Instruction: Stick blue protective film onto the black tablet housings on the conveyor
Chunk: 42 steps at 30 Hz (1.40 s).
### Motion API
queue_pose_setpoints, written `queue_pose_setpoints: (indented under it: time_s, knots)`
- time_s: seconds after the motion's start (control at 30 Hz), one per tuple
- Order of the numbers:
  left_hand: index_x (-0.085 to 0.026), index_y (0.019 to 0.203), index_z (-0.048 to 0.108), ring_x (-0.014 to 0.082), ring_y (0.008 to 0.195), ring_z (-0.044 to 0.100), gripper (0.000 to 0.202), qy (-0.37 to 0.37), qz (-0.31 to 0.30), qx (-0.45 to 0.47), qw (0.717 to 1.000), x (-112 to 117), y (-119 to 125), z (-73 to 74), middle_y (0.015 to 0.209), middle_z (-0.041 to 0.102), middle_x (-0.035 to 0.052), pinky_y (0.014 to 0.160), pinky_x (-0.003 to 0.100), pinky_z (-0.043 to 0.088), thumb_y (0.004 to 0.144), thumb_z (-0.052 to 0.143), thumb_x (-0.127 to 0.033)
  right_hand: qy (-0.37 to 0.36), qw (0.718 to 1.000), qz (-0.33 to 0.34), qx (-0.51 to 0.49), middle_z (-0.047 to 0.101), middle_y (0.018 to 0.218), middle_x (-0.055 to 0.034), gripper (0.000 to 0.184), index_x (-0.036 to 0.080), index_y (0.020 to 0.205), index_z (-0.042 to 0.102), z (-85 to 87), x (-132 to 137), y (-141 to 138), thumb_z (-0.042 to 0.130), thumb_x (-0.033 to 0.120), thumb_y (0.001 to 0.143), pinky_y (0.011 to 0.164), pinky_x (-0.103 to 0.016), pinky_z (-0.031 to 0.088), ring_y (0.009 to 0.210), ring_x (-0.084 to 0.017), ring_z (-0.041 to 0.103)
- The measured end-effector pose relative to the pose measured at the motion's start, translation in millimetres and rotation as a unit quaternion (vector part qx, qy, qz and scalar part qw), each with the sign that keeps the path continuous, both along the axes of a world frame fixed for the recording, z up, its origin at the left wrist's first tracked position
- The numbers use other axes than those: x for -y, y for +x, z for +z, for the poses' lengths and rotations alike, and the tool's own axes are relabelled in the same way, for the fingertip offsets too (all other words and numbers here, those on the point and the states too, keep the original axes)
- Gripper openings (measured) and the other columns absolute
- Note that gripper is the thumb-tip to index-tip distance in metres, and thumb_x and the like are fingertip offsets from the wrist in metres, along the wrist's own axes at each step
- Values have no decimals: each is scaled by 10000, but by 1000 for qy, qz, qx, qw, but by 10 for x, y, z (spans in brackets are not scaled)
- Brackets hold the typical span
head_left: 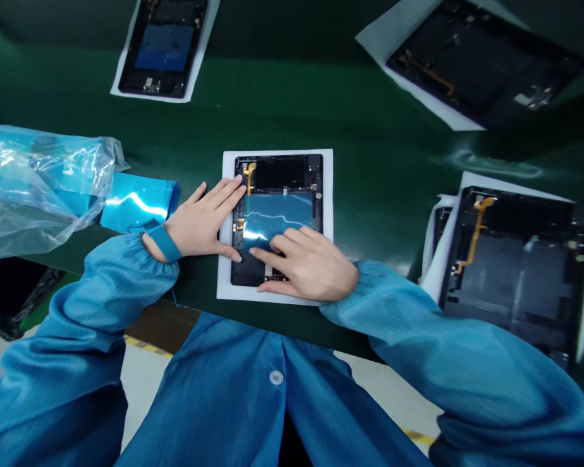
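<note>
An opened tablet housing (pixel 280 174) lies on a white sheet (pixel 327 220) in front of me, its inner parts showing. A shiny blue film (pixel 278 211) covers the middle of it. My left hand (pixel 202 217) is spread flat along the housing's left edge, fingertips and thumb touching the frame. My right hand (pixel 307 264) lies over the lower right part, index fingertip on the film's lower left corner, the other fingers partly curled. It grips nothing that I can see. The parts under the right palm are hidden.
Left of my hand lies a stack of blue film sheets (pixel 139 202), beside a clear plastic bag (pixel 43 172) of more film. Other opened tablet housings rest on white sheets: one at the top left (pixel 163 48), one at the top right (pixel 486 61), one at the right (pixel 511 259).
</note>
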<state>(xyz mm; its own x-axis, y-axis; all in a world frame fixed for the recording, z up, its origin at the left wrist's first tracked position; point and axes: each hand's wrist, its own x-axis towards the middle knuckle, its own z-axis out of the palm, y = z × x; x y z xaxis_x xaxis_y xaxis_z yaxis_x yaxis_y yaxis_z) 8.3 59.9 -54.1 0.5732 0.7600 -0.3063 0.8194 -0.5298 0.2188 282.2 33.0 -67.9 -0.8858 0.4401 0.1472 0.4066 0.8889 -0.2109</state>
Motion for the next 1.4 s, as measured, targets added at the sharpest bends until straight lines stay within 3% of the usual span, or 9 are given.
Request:
queue_pose_setpoints:
  time_s: [0.2, 0.37, 0.53, 0.67, 0.77, 0.9, 1.07, 1.2, 1.4]
  knots:
    - [-128, 1638, 50, 413, 1573, 147, 1331, 5, -4, 7, 1000, -19, -18, 1, 1702, 99, 199, 1274, 618, 143, 705, 570, -921, 21, 981, -183, 53, 645, 1042, -178, 752, 96, 1378, 632, -44, -387, 345, 315, 665, 1002, 726, -388, 361, 874, -277, 514]
    - [-110, 1636, 50, 409, 1576, 141, 1315, 9, -7, -11, 1000, -4, -29, 6, 1703, 92, 193, 1270, 621, 170, 726, 559, -913, 13, 991, -113, 73, 645, 995, -179, 940, 63, 1382, 621, -19, -227, 472, 339, 819, 900, 687, -375, 388, 854, -275, 528]
    - [-72, 1616, 166, 431, 1543, 234, 1293, 9, -7, -42, 999, -38, 55, 157, 1693, 149, 206, 1236, 605, 286, 712, 675, -843, -47, 998, -40, -16, 671, 974, -143, 704, 118, 1236, 720, -3, 46, 629, 453, 704, 950, 721, -372, 492, 846, -241, 589]
    - [-133, 1440, 515, 395, 1282, 574, 696, 71, 48, -28, 996, -319, 412, 290, 1466, 556, 181, 1085, 558, 444, 927, 612, -593, -98, 967, -209, -109, 673, 1082, -128, 464, 169, 1306, 667, -5, 106, 628, 487, 482, 1014, 750, -353, 566, 893, -221, 660]
    - [-140, 1363, 561, 378, 1238, 574, 436, 157, 100, -11, 982, -627, 740, 237, 1357, 611, 177, 1043, 551, 424, 1000, 529, -379, -104, 930, -332, -118, 668, 1102, -118, 416, 174, 1321, 634, -19, 123, 541, 510, 412, 1002, 687, -343, 577, 772, -193, 667]
    - [-97, 1268, 587, 343, 1144, 596, 334, 153, 88, -26, 984, -933, 892, 50, 1226, 643, 192, 924, 460, 456, 1005, 502, -285, -118, 919, -364, -95, 665, 1110, -122, 428, 179, 1350, 600, -73, 154, 460, 540, 367, 969, 640, -365, 587, 738, -214, 681]
    - [-152, 1042, 644, 244, 935, 631, 201, 156, 27, -19, 987, -1005, 699, -22, 1013, 689, 105, 784, 359, 440, 1023, 475, -259, -160, 901, -386, -117, 649, 1179, -143, 448, 163, 1374, 567, -124, 178, 440, 535, 310, 953, 645, -384, 597, 721, -211, 684]
    - [-163, 998, 642, 251, 914, 611, 247, 207, 26, -16, 978, -929, 577, 146, 980, 683, 99, 759, 375, 419, 1041, 430, -282, -206, 863, -423, -185, 663, 1152, -132, 557, 168, 1432, 500, -127, 150, 439, 583, 379, 924, 638, -385, 577, 603, -172, 625]
    - [-162, 1037, 656, 310, 978, 593, 346, 344, 116, 4, 932, -875, 392, 580, 1016, 663, 142, 801, 430, 406, 1058, 356, -334, -291, 853, -355, -248, 649, 673, -9, 278, 205, 979, 697, -214, -166, 290, 519, 417, 957, 653, -287, 507, 581, -158, 602]
